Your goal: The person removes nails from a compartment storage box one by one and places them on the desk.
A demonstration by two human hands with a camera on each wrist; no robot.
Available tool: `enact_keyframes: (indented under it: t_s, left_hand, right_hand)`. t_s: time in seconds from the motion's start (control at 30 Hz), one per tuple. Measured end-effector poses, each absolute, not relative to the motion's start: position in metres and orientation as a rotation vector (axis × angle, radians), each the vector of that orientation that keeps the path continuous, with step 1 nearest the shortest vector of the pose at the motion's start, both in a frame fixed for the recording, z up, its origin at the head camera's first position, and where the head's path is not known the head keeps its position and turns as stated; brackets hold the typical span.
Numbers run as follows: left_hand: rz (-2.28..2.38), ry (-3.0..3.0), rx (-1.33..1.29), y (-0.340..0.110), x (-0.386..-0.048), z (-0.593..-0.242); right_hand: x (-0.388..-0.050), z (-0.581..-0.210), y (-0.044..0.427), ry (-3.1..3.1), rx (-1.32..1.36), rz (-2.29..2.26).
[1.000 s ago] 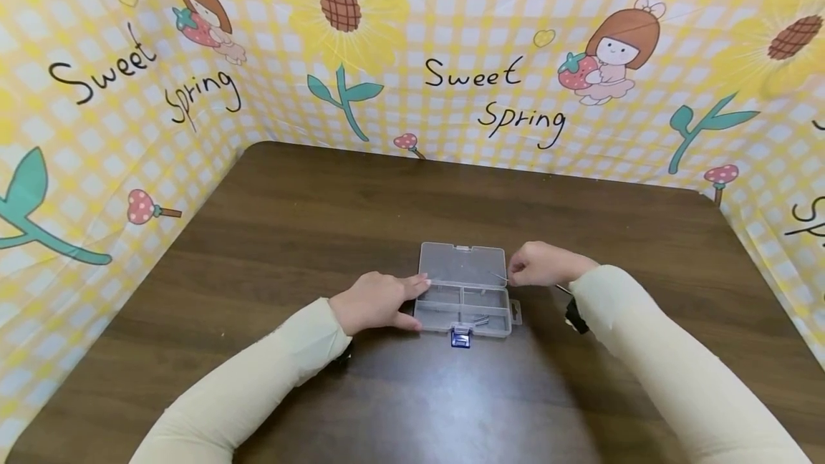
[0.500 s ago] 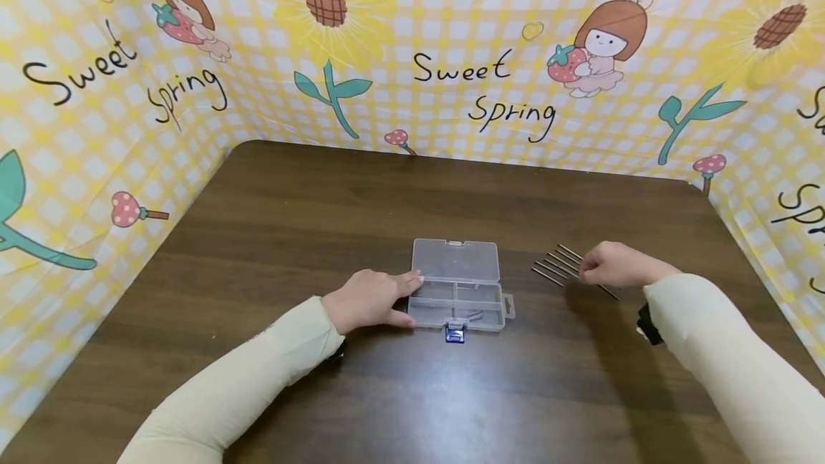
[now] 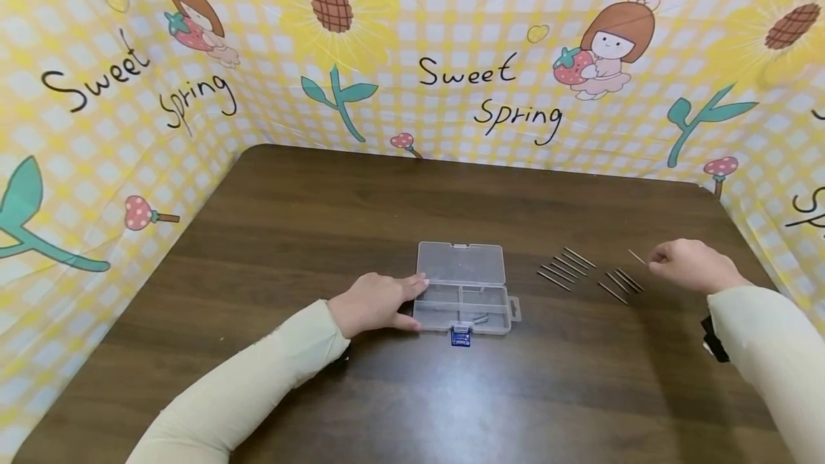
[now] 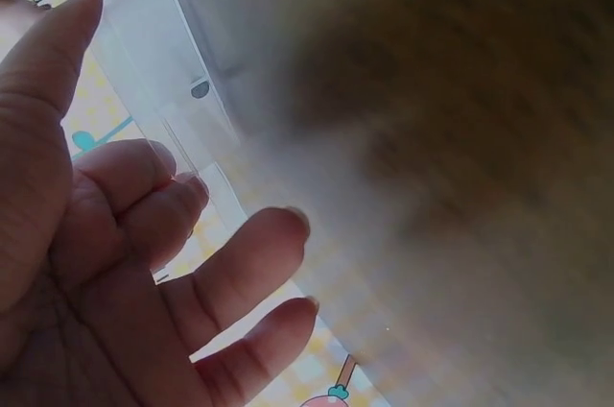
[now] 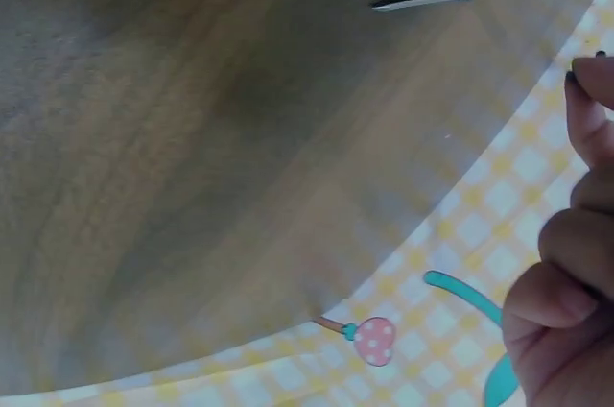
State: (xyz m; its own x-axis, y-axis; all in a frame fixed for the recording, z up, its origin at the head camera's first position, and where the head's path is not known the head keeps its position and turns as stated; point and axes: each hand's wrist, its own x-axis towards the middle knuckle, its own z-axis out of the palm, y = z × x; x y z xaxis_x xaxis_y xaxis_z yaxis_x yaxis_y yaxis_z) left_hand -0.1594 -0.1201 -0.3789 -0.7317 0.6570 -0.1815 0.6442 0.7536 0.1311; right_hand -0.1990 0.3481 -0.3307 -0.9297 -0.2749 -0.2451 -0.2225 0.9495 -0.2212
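Note:
A clear plastic compartment box (image 3: 438, 317) with its lid (image 3: 460, 263) laid back and a blue latch (image 3: 460, 336) sits mid-table. Small metal pieces (image 3: 480, 319) lie in its front right compartment. My left hand (image 3: 370, 303) rests against the box's left side, thumb and fingers extended; the left wrist view shows the box wall (image 4: 158, 52) beside the fingers. Far to the right, my right hand (image 3: 692, 266) pinches the end of a thin nail (image 3: 637, 256) between thumb and index finger. In the right wrist view only a dark tip shows at its fingertips (image 5: 590, 129).
Several nails (image 3: 567, 263) lie in a slanted row right of the box. Another slanted group of nails (image 3: 620, 285) lies between them and my right hand. A yellow checked cloth (image 3: 361, 92) rises behind the wooden table (image 3: 322, 206).
My right hand has moved from beside the box's lid, over the nails, to the far right, uncovering both groups of nails. My left hand has stayed at the box.

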Motion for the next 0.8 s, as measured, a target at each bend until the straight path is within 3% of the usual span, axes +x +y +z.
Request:
enact_keyframes:
  t_s: [0.3,0.8]
  left_hand:
    - [0.082,2.729,1.015,-0.119,-0.157,-0.377]
    - [0.065,2.723,0.967,-0.117,-0.158,-0.374]
  right_hand:
    - [-0.193,-0.348,0.359,2.855,-0.218,-0.27]
    - [-0.191,-0.371,0.365,2.858,-0.198,-0.312]
